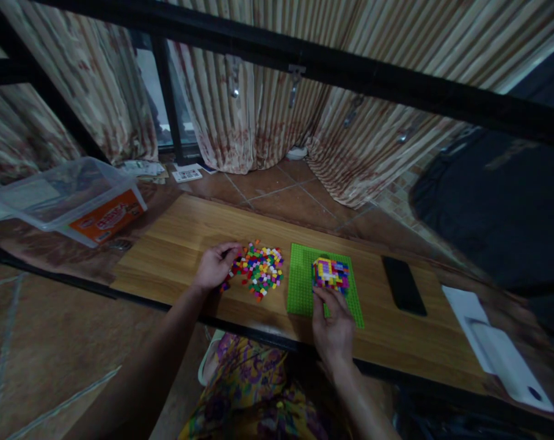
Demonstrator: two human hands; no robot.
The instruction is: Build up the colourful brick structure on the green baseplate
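My left hand (pixel 216 266) rests at the left edge of a loose pile of tiny multicoloured building bricks (pixel 262 269). Its fingers reach out toward the bricks, with the thumb slightly apart, and I see nothing held in them. My right hand (pixel 334 324) is over the near part of a green baseplate (pixel 299 281). Its thumb and forefinger are drawn together at the near left corner of a block of joined bricks (pixel 330 273) on the plate. Whatever lies between those fingertips is too small or hidden to make out.
The wooden board (pixel 180 244) carries the bricks, plate and a black phone (pixel 404 285). A clear plastic bin (pixel 70 195) with an orange label stands at the left. White objects (pixel 510 363) lie at the right end. A dark bar (pixel 304 55) crosses above, before striped curtains (pixel 253 122).
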